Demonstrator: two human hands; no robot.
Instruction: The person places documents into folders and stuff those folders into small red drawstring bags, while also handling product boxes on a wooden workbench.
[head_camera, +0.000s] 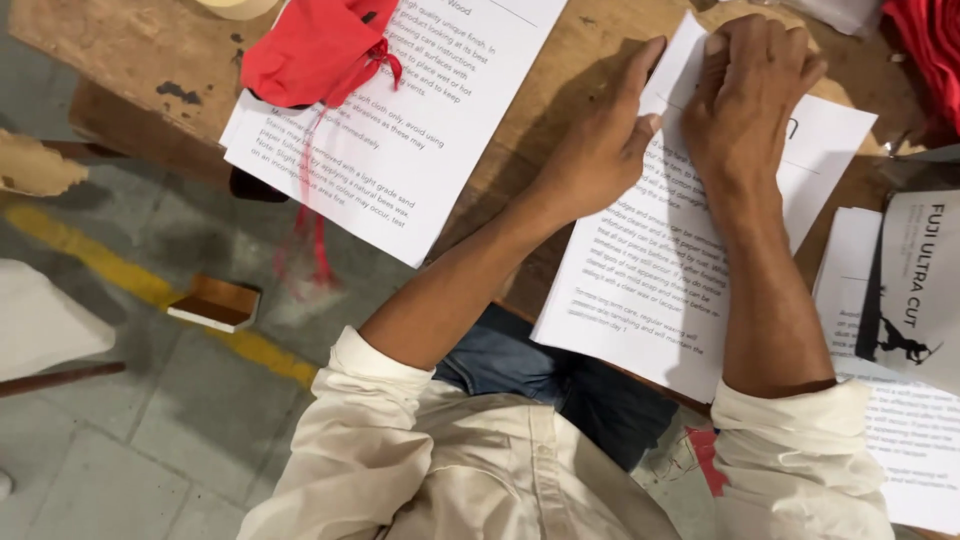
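Note:
A stack of white printed sheets (640, 290) lies on a wooden table (560, 90) in front of me. My left hand (600, 140) rests at the stack's left edge, its fingers stretched out over the wood and its thumb touching the paper. My right hand (745, 90) lies palm down on the far end of the top sheet, with its fingers bent over the sheet's upper corner. Both sleeves are cream and rolled up.
A second stack of printed sheets (400, 140) lies at the left with a red cloth pouch (315, 45) and ribbon on it. At the right are a third stack (900, 430), a black-and-white packet (915, 280) and red fabric (930, 50). A small wooden block (215, 303) lies on the floor.

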